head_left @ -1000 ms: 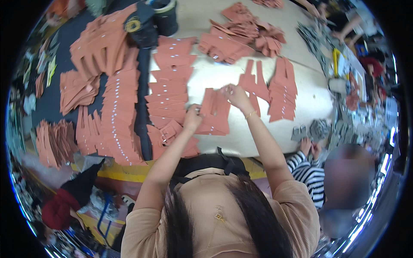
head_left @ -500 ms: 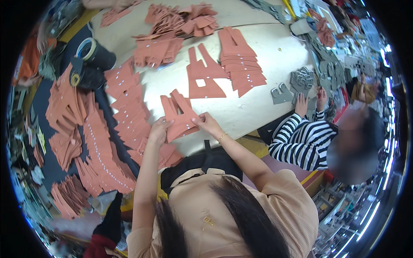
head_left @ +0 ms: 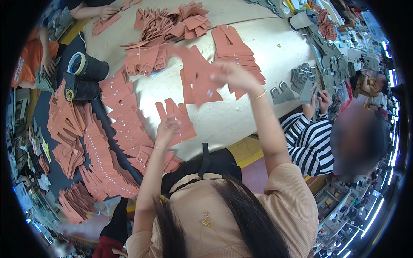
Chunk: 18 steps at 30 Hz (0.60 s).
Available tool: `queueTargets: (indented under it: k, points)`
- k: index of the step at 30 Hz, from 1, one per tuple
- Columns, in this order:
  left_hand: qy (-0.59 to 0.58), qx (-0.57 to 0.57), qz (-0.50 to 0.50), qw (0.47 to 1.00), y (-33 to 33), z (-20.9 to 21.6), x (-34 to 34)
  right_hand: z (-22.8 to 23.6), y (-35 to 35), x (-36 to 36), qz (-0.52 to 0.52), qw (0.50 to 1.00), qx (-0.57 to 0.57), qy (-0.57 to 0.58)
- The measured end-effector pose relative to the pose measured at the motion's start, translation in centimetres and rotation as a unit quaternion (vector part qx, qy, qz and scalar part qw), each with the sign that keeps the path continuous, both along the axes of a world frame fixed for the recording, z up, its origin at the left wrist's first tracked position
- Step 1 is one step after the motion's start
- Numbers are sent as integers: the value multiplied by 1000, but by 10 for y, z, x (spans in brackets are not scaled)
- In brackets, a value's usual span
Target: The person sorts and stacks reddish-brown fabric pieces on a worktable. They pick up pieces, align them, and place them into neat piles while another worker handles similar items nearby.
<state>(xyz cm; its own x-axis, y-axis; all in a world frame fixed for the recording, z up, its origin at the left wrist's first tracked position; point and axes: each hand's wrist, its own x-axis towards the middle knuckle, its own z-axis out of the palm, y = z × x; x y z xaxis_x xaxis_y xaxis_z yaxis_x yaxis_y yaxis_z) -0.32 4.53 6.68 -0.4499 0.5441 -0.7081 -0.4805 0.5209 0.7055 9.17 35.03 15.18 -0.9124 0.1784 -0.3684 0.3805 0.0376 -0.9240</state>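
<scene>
My right hand (head_left: 230, 75) reaches forward over the table and grips a terracotta cut panel (head_left: 198, 81), smeared by motion. That panel hangs above a similar terracotta piece (head_left: 188, 92) lying at mid-table. Closer to me, my left hand (head_left: 169, 124) has loosely curled fingers held apart, with nothing visible in them. Just under or beside it lies another terracotta panel (head_left: 184, 125) with two strips at its far end; whether the fingers touch it I cannot tell. A fanned stack of panels (head_left: 234, 56) with white marks sits to the right of my right hand's piece.
Overlapping rows of terracotta panels (head_left: 131, 124) run down the left. A bundled heap (head_left: 172, 23) lies at the far side. Two dark cylindrical containers (head_left: 90, 69) stand at left. On the right, a person in striped sleeves (head_left: 307, 144) handles grey pieces (head_left: 282, 93). Another person's hand (head_left: 107, 12) works far left.
Both hands held one panel near me; my right hand has carried a panel forward, while my left has let go and stays near. The striped-sleeved person now lifts a grey piece.
</scene>
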Motion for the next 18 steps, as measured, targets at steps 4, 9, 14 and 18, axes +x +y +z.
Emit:
queueTargets:
  k: [4, 9, 14, 18]
  points:
    - [291, -201, -129, 927, -14, -30, -11, 16, 76, -26, -97, 985, -14, 143]
    - [361, -216, -149, 895, -33, -44, -9, -65, 159, -35, -271, 962, 35, -5]
    - [384, -245, -176, 873, -38, -49, 7, -156, 196, -18, -271, 894, 245, -257]
    - [365, -263, -160, 878, -39, -53, 6, -161, 181, -18, -271, 807, 467, -240]
